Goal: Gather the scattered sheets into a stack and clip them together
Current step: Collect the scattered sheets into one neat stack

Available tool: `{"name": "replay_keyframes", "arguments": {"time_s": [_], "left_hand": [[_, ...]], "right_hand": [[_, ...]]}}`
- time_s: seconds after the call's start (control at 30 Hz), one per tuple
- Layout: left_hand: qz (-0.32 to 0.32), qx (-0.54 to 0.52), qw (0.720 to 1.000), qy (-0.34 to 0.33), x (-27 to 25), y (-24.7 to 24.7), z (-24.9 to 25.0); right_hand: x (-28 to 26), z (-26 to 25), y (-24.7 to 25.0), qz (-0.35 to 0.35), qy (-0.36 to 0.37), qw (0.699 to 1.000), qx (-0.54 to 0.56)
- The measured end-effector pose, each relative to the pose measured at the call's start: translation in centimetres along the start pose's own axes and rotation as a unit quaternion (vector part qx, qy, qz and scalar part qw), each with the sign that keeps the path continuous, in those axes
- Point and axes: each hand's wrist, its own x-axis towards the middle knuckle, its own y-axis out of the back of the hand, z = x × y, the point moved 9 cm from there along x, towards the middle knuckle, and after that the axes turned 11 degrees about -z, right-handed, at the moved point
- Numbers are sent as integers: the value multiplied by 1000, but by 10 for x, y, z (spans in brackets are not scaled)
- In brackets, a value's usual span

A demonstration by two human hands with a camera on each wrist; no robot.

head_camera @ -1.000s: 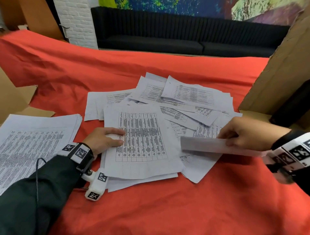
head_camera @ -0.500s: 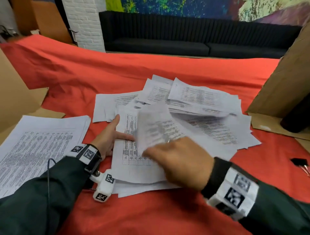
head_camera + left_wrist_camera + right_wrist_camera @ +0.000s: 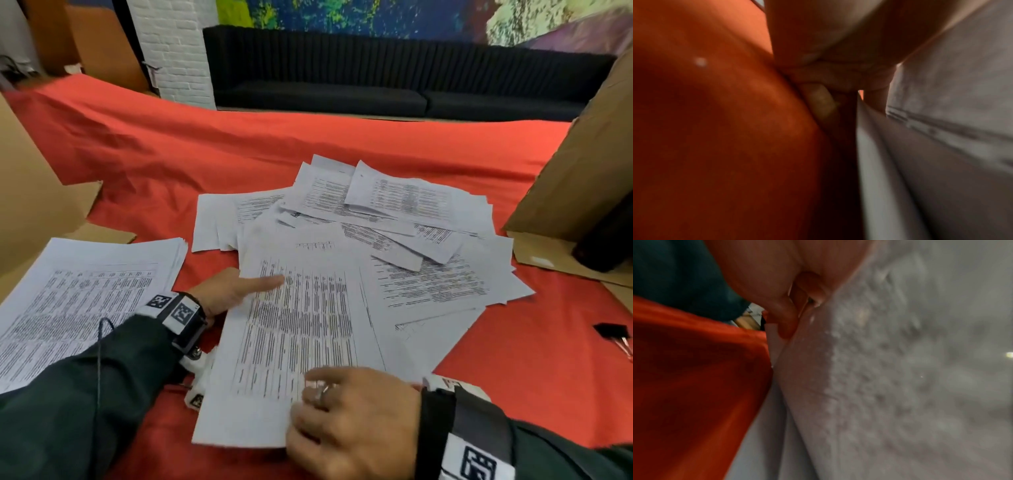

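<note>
We see printed white sheets (image 3: 394,240) fanned across the red desk (image 3: 205,154), centre to two o'clock. Left hand (image 3: 233,291) presses the top sheet (image 3: 298,325) flat-fingered; right hand (image 3: 352,418) pinches its near edge at five o'clock.

The left hand (image 3: 233,291) lies flat at centre-left with its thumb stretched rightward, while the right hand (image 3: 356,421), nearer and to the right, has its fingers (image 3: 320,397) curled, both forearms in dark sleeves.

Red cloth (image 3: 308,144) on table; cardboard (image 3: 582,164) rt; black sofa (image 3: 376,78) bkgd.
</note>
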Motion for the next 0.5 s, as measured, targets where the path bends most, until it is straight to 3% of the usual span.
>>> {"name": "replay_keyframes", "arguments": {"time_s": [0.07, 0.17, 0.27, 0.33, 0.4, 0.47, 0.5], "left_hand": [[11, 19, 1000, -7, 0, 0, -2], [69, 12, 997, -17, 0, 6, -6], [147, 58, 986, -59, -12, 18, 5], [180, 141, 966, -122, -29, 18, 31], [215, 197, 939, -181, -50, 20, 58], [236, 203, 920, -240, -73, 18, 87], [233, 187, 913, -276, -83, 15, 104]], "right_hand": [[-3, 27, -2, 40, -49, 998, 31], [-10, 60, -26, -42, -86, 991, 98], [-33, 99, -45, -81, -168, 941, 282], [-60, 136, -48, -11, -302, 872, 386], [-97, 181, -49, 70, -462, 777, 421], [-126, 209, -57, 144, -555, 635, 518], [-130, 216, -64, 200, -543, 555, 598]]}}
